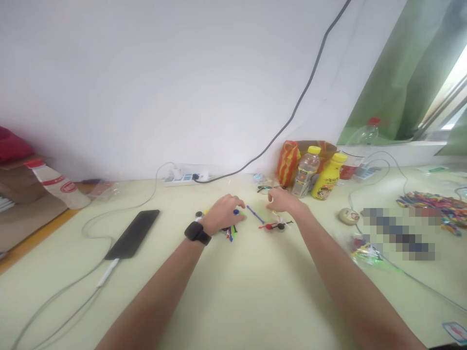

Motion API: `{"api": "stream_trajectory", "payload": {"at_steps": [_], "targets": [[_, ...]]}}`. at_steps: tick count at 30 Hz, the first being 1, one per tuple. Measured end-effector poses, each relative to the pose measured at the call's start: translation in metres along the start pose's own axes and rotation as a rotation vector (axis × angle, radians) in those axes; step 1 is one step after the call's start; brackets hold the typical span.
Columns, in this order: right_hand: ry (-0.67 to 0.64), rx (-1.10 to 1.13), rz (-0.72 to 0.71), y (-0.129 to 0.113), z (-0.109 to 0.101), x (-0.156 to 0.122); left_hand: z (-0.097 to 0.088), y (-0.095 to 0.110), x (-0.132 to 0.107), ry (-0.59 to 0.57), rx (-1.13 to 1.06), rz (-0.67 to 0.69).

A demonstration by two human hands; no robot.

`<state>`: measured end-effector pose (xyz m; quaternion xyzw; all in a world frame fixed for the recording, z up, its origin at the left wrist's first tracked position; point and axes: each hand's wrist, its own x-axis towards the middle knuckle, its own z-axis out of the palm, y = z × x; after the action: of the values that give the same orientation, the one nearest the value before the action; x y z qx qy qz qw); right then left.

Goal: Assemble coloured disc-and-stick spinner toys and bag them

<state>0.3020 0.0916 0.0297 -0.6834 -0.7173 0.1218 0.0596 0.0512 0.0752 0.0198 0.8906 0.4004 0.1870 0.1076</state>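
Note:
My left hand (pixel 223 213), with a black watch (pixel 197 233) on the wrist, is over a small pile of coloured plastic arrows (pixel 230 233). Its thumb and curled fingers are apart around a blue round piece (pixel 236 212); I see no firm grip on it. My right hand (pixel 282 200) is just above the table with fingers bent into a pinch; whatever they hold is hidden. Between the hands lies a blue arrow (pixel 255 214). Below the right hand are a red arrow (pixel 268 227) and a black arrow (pixel 280 226) with round centres, and white pieces beside them.
A phone (pixel 133 234) on a charging cable lies at left, near a white bottle (pixel 60 184). Behind my hands are glasses (pixel 272 188), a clear bottle (pixel 307 172), a yellow bottle (pixel 329 177) and a power strip (pixel 184 177). A roll of tape (pixel 349 217) and bagged pieces (pixel 366 250) lie right.

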Motion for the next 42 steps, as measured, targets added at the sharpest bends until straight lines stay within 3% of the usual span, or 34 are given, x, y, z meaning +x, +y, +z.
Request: {"api": "stream_trajectory", "payload": {"at_steps": [4, 11, 19, 27, 36, 40, 42], "targets": [[-0.042, -0.01, 0.026, 0.007, 0.001, 0.002, 0.005, -0.003, -0.001, -0.059, 0.025, -0.004], [-0.05, 0.037, 0.029, 0.024, 0.004, 0.011, 0.023, -0.007, 0.006, -0.02, 0.008, -0.002], [-0.026, 0.13, 0.007, 0.041, 0.0, 0.013, 0.001, -0.012, 0.001, -0.051, -0.079, -0.06], [0.017, 0.162, -0.011, 0.043, -0.009, 0.012, 0.001, -0.009, 0.001, -0.039, -0.04, -0.043], [0.013, 0.195, 0.02, 0.041, 0.005, 0.013, -0.012, -0.011, -0.001, -0.045, 0.001, -0.048], [0.012, 0.307, -0.044, 0.035, -0.01, 0.007, -0.022, -0.01, 0.0, 0.066, -0.107, -0.048], [-0.02, 0.489, -0.159, 0.024, -0.02, 0.001, -0.026, -0.004, 0.003, 0.13, -0.238, -0.052]]}}
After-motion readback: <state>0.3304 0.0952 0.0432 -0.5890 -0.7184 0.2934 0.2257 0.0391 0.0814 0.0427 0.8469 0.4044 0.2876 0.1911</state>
